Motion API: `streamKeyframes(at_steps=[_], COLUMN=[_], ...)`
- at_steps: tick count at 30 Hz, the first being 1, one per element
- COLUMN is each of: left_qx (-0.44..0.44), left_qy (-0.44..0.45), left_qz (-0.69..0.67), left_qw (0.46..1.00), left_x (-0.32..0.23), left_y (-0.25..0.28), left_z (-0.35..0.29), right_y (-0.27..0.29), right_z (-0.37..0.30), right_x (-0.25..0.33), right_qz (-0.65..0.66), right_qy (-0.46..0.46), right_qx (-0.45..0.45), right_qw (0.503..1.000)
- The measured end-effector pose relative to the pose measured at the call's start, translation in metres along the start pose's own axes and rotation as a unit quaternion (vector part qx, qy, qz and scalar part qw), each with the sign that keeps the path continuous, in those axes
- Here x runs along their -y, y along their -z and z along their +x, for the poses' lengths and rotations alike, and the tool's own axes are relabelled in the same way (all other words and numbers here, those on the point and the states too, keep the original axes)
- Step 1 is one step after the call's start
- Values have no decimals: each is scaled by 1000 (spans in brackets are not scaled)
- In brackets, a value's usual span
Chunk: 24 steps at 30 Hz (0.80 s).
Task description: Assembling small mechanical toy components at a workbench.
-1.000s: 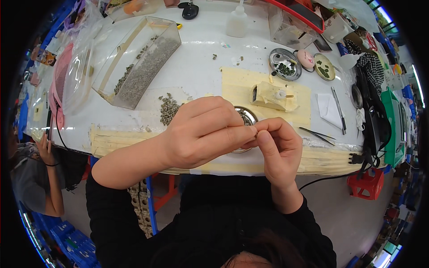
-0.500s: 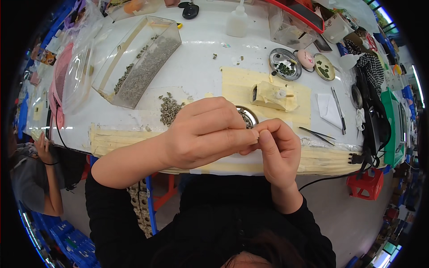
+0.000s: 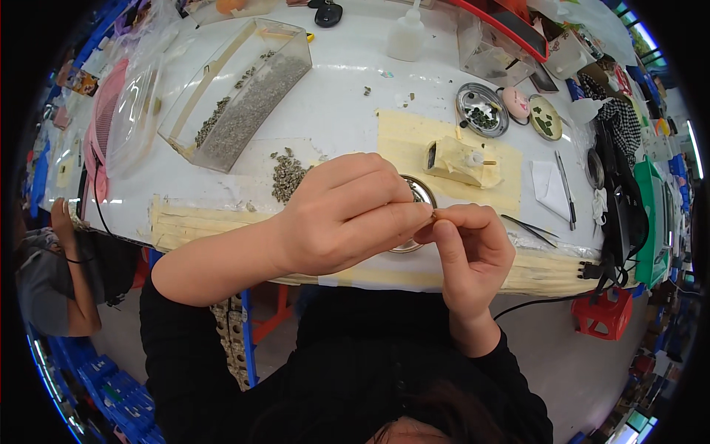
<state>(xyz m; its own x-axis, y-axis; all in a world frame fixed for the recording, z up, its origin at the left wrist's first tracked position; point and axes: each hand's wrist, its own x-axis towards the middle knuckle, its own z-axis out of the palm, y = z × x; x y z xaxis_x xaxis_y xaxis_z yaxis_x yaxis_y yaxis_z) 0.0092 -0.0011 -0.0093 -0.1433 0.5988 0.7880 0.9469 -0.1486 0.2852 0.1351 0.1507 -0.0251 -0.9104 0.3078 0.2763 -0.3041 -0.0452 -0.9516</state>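
My left hand (image 3: 347,211) reaches across from the left, with its fingers closed in a pinch. Its fingertips meet those of my right hand (image 3: 477,255), whose thumb and forefinger are also pinched together. Between them shows a speck of a tiny brownish piece, too small to name. Behind and below the fingers lies a round metal dish (image 3: 425,191), mostly hidden by my hands. Left of it, a loose pile of small grey metal-looking parts (image 3: 288,177) rests on the table, partly behind my left hand.
A clear bin (image 3: 285,81) holds many similar grey parts. A tape-wrapped block (image 3: 462,163) sits on yellow paper. Black tweezers (image 3: 531,229), a pen (image 3: 565,191), dishes of dark green pieces (image 3: 546,118) and a white squeeze bottle (image 3: 405,37) stand around. Another person's arm (image 3: 78,259) shows at left.
My hands stay pinched together and have shifted slightly right. The view has moved a little, and the other person's hand at the left has shifted.
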Motion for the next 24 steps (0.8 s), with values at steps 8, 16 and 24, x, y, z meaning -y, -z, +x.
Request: streamKeyframes(at_steps=[8, 16, 24], left_qx=[1, -8, -16], left_qy=[-11, 14, 18], left_qz=[-50, 3, -40], left_qw=[999, 1000, 999], left_x=[-1, -1, 0], left_y=[-1, 1, -3], left_z=[3, 3, 4], right_y=[6, 2, 6], right_z=[2, -1, 2], right_x=[-2, -5, -3], right_qz=[168, 66, 119], right_qy=[-131, -2, -73], right_qx=[39, 5, 22], right_qw=[976, 998, 990])
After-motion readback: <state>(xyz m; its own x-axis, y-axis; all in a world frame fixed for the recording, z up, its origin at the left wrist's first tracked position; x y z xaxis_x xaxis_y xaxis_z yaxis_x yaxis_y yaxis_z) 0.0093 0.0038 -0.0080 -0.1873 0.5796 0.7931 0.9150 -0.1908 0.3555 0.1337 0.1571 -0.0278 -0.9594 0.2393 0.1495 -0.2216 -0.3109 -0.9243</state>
